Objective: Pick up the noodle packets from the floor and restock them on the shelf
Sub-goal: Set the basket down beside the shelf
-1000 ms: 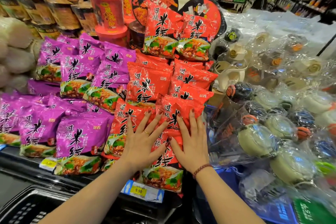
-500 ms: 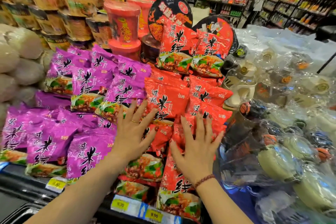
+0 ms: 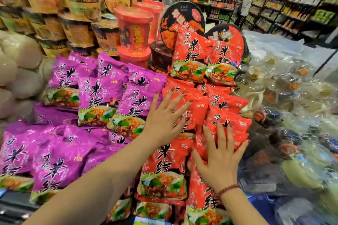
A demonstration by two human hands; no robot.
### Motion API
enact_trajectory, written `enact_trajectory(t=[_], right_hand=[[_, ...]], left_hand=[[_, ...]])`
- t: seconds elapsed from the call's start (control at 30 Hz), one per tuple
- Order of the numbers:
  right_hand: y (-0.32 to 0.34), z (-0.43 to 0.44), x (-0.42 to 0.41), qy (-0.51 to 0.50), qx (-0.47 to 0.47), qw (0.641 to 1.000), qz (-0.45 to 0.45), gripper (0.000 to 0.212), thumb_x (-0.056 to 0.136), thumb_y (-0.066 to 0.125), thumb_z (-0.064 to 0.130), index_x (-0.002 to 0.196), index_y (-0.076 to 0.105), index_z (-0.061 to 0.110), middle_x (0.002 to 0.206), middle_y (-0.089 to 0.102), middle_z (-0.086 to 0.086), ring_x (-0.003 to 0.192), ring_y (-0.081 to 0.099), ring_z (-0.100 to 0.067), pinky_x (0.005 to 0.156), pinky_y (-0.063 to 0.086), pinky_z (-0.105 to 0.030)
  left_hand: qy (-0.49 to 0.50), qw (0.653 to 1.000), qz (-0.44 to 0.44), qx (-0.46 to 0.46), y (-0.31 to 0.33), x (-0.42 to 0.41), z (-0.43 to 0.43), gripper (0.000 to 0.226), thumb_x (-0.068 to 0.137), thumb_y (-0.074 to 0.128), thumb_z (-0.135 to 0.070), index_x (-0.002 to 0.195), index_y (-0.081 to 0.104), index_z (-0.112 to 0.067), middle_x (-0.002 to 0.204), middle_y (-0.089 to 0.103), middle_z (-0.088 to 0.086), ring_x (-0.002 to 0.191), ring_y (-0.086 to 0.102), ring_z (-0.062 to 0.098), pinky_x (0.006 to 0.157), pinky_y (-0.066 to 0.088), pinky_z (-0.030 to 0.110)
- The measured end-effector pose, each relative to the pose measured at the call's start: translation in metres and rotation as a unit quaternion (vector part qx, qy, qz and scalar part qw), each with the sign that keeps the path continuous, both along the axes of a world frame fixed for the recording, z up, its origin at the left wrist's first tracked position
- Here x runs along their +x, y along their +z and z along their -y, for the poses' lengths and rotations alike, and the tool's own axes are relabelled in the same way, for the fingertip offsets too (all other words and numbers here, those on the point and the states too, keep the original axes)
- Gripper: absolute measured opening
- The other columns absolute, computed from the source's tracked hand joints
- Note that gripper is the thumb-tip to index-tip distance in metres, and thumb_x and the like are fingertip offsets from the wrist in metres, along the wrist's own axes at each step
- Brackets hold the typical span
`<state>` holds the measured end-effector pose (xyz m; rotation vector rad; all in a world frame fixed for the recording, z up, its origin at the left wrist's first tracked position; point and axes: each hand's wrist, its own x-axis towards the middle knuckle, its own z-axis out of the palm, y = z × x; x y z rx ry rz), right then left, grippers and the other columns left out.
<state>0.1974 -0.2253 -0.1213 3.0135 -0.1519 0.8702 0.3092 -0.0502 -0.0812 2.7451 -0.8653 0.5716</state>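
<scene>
- Pressing flat on the heap of red noodle packets [image 3: 164,162], the left hand [image 3: 164,120] and right hand [image 3: 219,159] have both slid further up the slope than half a second ago, and they now lie wider apart.
- Both hands are spread, fingers straight and splayed, grasping nothing. The left lies just beside the purple packets [image 3: 98,97], the right at the heap's right edge.
- Since the earlier frame the view has drawn closer, and of the yellow price tags only a cut-off sliver of one label [image 3: 146,222] shows at the bottom.
- The shelf [image 3: 11,206] shows only as a dark, blurred strip at lower left, the rest buried under packets.
- The hands and forearms cover several red packets, and the lowest ones are cut off by the frame.
- The cup noodles [image 3: 134,29] behind and the plastic-wrapped goods [image 3: 292,97] to the right are smeared by motion, so their print cannot be read.
- The red packets lie on the shelf face up, overlapping. Their long axes run from the front edge up towards the back, with the food-picture ends nearest the person.
- Two red packets at the top stand almost upright against round black lids [image 3: 182,18].
</scene>
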Motion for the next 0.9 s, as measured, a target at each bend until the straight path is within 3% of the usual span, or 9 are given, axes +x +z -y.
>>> enact_trajectory(t=[0.07, 0.17, 0.23, 0.33, 0.43, 0.57, 0.67, 0.8, 0.9], right_hand=[[0.009, -0.005, -0.007, 0.009, 0.016, 0.999, 0.041, 0.068, 0.084, 0.042, 0.058, 0.146, 0.032, 0.031, 0.156, 0.025, -0.010, 0.146, 0.017, -0.035, 0.111, -0.004, -0.068], [0.022, -0.022, -0.017, 0.067, 0.026, 0.992, 0.103, 0.065, 0.085, 0.046, 0.053, 0.144, 0.036, 0.026, 0.153, 0.028, -0.011, 0.143, 0.024, -0.033, 0.116, -0.002, -0.059], [0.027, -0.040, -0.017, 0.129, 0.042, 0.984, 0.114, 0.064, 0.084, 0.051, 0.048, 0.142, 0.038, 0.024, 0.151, 0.031, -0.010, 0.141, 0.028, -0.031, 0.118, 0.003, -0.056], [0.024, -0.072, -0.010, 0.207, 0.057, 0.974, 0.077, 0.063, 0.085, 0.053, 0.045, 0.143, 0.038, 0.024, 0.153, 0.031, -0.006, 0.142, 0.029, -0.027, 0.118, 0.013, -0.055], [0.021, -0.100, 0.008, 0.223, 0.047, 0.974, 0.001, 0.064, 0.085, 0.050, 0.049, 0.145, 0.041, 0.027, 0.154, 0.032, -0.006, 0.144, 0.026, -0.027, 0.117, 0.014, -0.055], [0.022, -0.132, 0.028, 0.252, 0.028, 0.964, -0.083, 0.067, 0.085, 0.046, 0.053, 0.146, 0.035, 0.027, 0.154, 0.033, -0.009, 0.143, 0.030, -0.030, 0.117, 0.013, -0.051], [0.027, -0.153, 0.034, 0.276, 0.046, 0.957, -0.077, 0.065, 0.089, 0.045, 0.050, 0.148, 0.032, 0.027, 0.157, 0.028, -0.008, 0.145, 0.025, -0.029, 0.119, 0.019, -0.046], [0.038, -0.178, 0.058, 0.211, 0.064, 0.971, -0.087, 0.068, 0.084, 0.059, 0.046, 0.145, 0.039, 0.023, 0.153, 0.032, -0.016, 0.141, 0.031, -0.040, 0.111, 0.034, -0.051], [0.051, -0.191, 0.084, 0.162, -0.003, 0.973, -0.165, 0.077, 0.089, 0.056, 0.049, 0.153, 0.019, 0.029, 0.161, 0.009, -0.018, 0.146, 0.011, -0.044, 0.115, 0.020, -0.057]], left_hand=[[-0.023, 0.995, 0.006, -0.096, 0.003, -0.012, -0.018, 0.053, 0.096, 0.034, -0.047, 0.147, 0.039, -0.035, 0.158, 0.030, 0.000, 0.148, 0.019, 0.028, 0.118, 0.003, 0.052], [-0.001, 0.977, 0.012, -0.214, -0.005, -0.039, -0.074, 0.050, 0.091, 0.048, -0.040, 0.140, 0.048, -0.028, 0.155, 0.035, 0.001, 0.146, 0.022, 0.025, 0.120, 0.008, 0.045], [0.035, 0.971, 0.020, -0.235, -0.017, -0.058, -0.121, 0.048, 0.089, 0.051, -0.039, 0.134, 0.056, -0.022, 0.151, 0.040, 0.002, 0.144, 0.028, 0.027, 0.119, 0.015, 0.045], [0.091, 0.973, 0.011, -0.210, -0.039, -0.082, -0.174, 0.052, 0.088, 0.051, -0.049, 0.125, 0.064, -0.015, 0.142, 0.051, 0.006, 0.135, 0.041, 0.033, 0.108, 0.032, 0.059], [0.129, 0.985, -0.034, -0.112, -0.064, -0.096, -0.196, 0.063, 0.091, 0.036, -0.067, 0.133, 0.057, -0.024, 0.139, 0.055, 0.008, 0.133, 0.044, 0.035, 0.110, 0.026, 0.061], [0.152, 0.984, -0.082, -0.036, -0.089, -0.104, -0.201, 0.065, 0.092, 0.020, -0.073, 0.141, 0.042, -0.037, 0.140, 0.055, 0.001, 0.137, 0.040, 0.025, 0.117, 0.006, 0.044], [0.150, 0.983, -0.053, -0.093, -0.083, -0.099, -0.200, 0.065, 0.088, 0.035, -0.072, 0.143, 0.040, -0.038, 0.146, 0.046, -0.007, 0.140, 0.032, 0.020, 0.119, 0.003, 0.043], [0.169, 0.952, -0.019, -0.255, -0.047, -0.058, -0.207, 0.068, 0.080, 0.052, -0.060, 0.140, 0.047, -0.029, 0.147, 0.045, 0.004, 0.136, 0.038, 0.028, 0.113, 0.027, 0.051], [0.221, 0.917, -0.100, -0.318, -0.024, -0.004, -0.212, 0.082, 0.073, 0.060, -0.059, 0.147, 0.037, -0.033, 0.154, 0.030, 0.014, 0.143, 0.025, 0.030, 0.114, 0.025, 0.044]])
